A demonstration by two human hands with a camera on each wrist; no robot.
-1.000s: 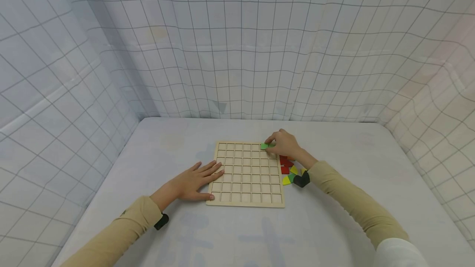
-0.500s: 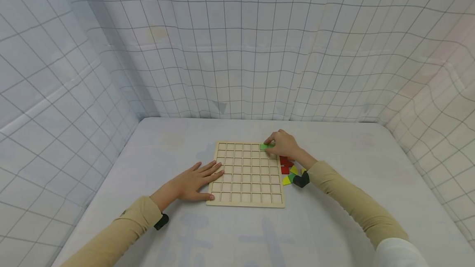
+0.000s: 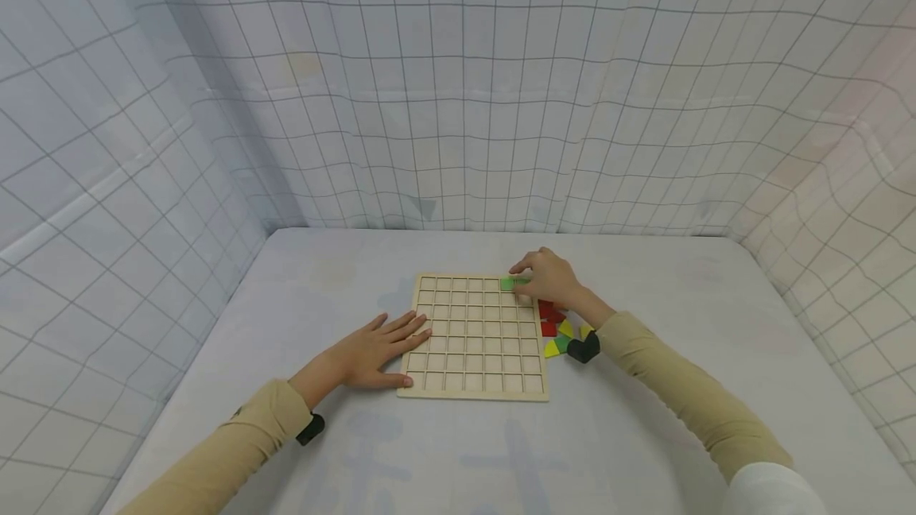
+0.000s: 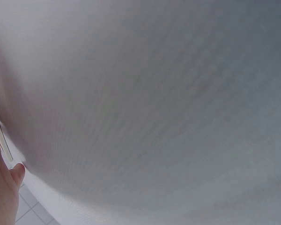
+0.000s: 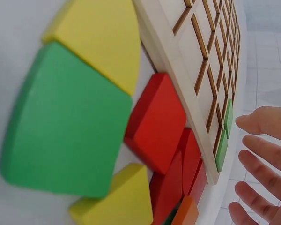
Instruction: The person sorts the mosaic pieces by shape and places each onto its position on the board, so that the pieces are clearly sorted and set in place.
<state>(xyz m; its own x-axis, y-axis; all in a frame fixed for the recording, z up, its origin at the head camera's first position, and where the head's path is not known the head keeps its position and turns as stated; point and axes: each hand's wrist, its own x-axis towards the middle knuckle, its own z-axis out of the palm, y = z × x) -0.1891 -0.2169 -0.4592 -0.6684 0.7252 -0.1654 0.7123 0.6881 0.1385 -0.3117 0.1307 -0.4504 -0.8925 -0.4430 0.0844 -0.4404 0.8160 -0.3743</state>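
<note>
A wooden grid board [image 3: 472, 397] lies on the white table, its square cells divided by thin strips. My left hand [image 3: 372, 352] lies flat, fingers spread over the board's left edge. Over the far right corner hovers my right hand [image 3: 551, 276], thumb and fingers apart, holding nothing. Just by its fingertips, one green tile [image 3: 507, 284] sits in a far-row cell. In the right wrist view, that tile [image 5: 228, 118] and a second green tile [image 5: 221, 151] occupy neighbouring cells at the corner. The left wrist view catches only part of the left hand [image 4: 3, 187].
Loose tiles lie against the board's right side: red tiles [image 5: 157, 124], a large-looking green one [image 5: 68, 124], yellow ones [image 5: 98, 37] and an orange one [image 5: 185, 213]. White grid-patterned curtains [image 3: 472, 102] surround the table [image 3: 343, 467] at the back and sides.
My right thumb and fingertips have parted from the green tile, which has settled into its cell slightly to the left. My left hand has stayed in place.
</note>
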